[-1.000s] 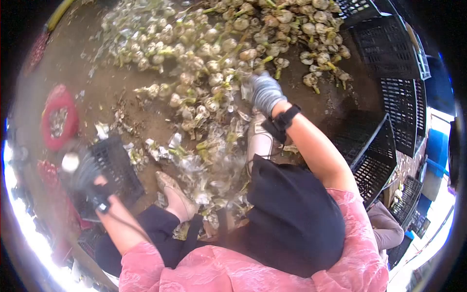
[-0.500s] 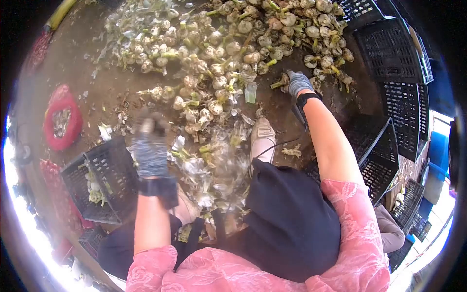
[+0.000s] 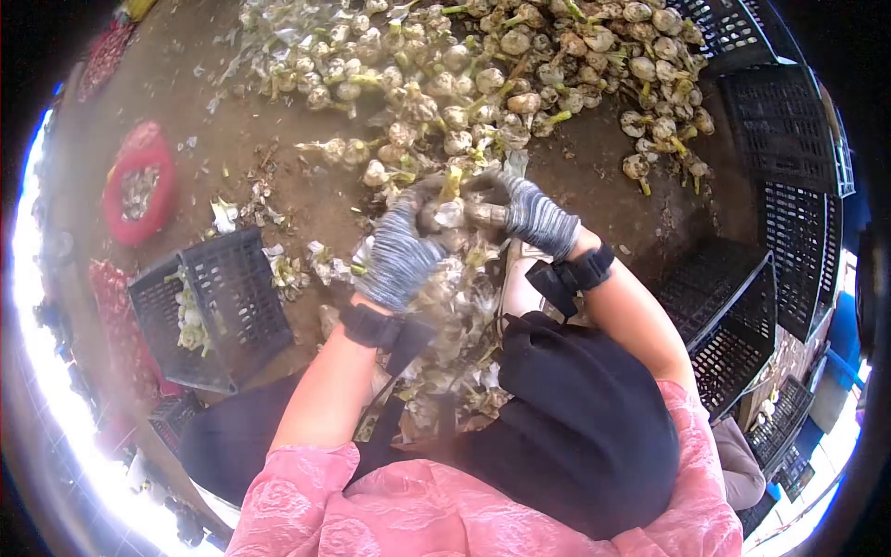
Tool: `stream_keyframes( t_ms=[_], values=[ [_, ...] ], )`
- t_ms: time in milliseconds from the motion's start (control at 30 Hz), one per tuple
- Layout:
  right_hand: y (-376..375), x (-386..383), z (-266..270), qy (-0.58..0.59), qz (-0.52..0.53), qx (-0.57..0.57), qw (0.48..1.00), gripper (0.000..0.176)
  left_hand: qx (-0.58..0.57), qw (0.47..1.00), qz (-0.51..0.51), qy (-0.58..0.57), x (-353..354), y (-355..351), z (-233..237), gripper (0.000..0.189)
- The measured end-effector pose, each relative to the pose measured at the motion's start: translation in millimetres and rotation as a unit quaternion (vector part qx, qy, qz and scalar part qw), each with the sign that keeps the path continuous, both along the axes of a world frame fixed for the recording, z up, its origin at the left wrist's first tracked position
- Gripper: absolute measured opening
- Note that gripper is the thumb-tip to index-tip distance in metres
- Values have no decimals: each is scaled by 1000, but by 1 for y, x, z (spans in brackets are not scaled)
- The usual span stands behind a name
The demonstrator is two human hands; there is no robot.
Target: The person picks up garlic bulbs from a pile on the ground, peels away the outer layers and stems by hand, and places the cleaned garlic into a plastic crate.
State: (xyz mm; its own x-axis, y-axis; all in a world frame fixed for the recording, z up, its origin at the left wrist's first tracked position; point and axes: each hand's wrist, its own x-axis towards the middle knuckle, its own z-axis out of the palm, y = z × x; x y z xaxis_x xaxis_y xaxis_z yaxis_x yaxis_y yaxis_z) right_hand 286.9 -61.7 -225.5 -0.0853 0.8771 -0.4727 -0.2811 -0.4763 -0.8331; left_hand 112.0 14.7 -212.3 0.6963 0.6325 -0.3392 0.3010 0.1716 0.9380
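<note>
In front of my shoes, both hands, in grey striped work gloves, meet around one garlic bulb (image 3: 445, 216) with a short yellow-green stem pointing up. My left hand (image 3: 401, 249) wraps its near left side. My right hand (image 3: 533, 215) has its fingers closed against the right side of the same bulb. Part of the bulb is hidden by the gloves. Below the hands lies a litter of pale papery garlic skins (image 3: 445, 320). Just beyond them starts a big heap of soiled garlic bulbs (image 3: 455, 84) with cut stems.
A black crate (image 3: 246, 288) with some pale garlic pieces stands at my left. At the right are another black crate (image 3: 733, 325) and stacked crates (image 3: 780, 121). A red mesh sack (image 3: 158, 213) sits open at far left. Another person's leg (image 3: 738, 464) shows at lower right.
My right hand has come back from the heap's right edge towards the middle. My left hand has moved right and forward, and both are now on one garlic bulb. The view has shifted slightly.
</note>
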Motion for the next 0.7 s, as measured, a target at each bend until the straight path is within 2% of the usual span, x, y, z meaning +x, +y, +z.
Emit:
stream_keyframes(
  t_ms=[33, 67, 100, 167, 200, 233, 267, 300, 333, 367, 433, 467, 567, 700],
  values=[
    [0, 2, 0, -153, 6, 24, 988, 59, 30, 999, 4, -15, -3, 2, 2, 56],
    [-1, 2, 1, -301, 13, 47, 952, 59, 58, 998, 9, -29, -4, 2, 4, 48],
    [-2, -1, 3, -300, 13, 44, 953, 59, 55, 998, 8, -29, -3, 0, 3, 48],
    [0, -16, 11, -217, -72, 140, 963, 59, 163, 986, 26, 12, 3, -5, 1, 38],
    [1, -21, 23, -334, -65, 138, 930, 53, 142, 988, 58, 4, 4, -6, -6, 38],
    [3, -23, 21, -334, -65, 138, 930, 53, 120, 989, 91, -5, 5, -7, -14, 39],
    [4, -26, 17, -224, -88, 135, 961, 49, 110, 990, 90, -5, 4, -7, -10, 43],
    [6, -28, 20, -111, -108, 131, 979, 45, 231, 972, 33, 26, 3, -7, 6, 49],
    [6, -24, 30, -113, -74, 112, 984, 37, 355, 933, -8, 55, 1, -6, 22, 55],
    [6, -25, 29, -113, -72, 112, 985, 37, 354, 933, -5, 56, 0, -6, 28, 55],
    [7, -26, 29, -36, -68, 129, 989, 33, 350, 934, -1, 78, -2, -7, 34, 60],
    [6, -23, 34, -52, -50, 124, 990, 30, 281, 958, 24, 53, -1, -10, 37, 59],
    [3, -24, 33, -15, -56, 157, 986, 31, 212, 976, 34, 37, -8, -10, 24, 63],
    [3, -20, 46, 42, -39, 137, 989, 32, 218, 975, 35, 19, -13, -9, 22, 66]
  ],
)
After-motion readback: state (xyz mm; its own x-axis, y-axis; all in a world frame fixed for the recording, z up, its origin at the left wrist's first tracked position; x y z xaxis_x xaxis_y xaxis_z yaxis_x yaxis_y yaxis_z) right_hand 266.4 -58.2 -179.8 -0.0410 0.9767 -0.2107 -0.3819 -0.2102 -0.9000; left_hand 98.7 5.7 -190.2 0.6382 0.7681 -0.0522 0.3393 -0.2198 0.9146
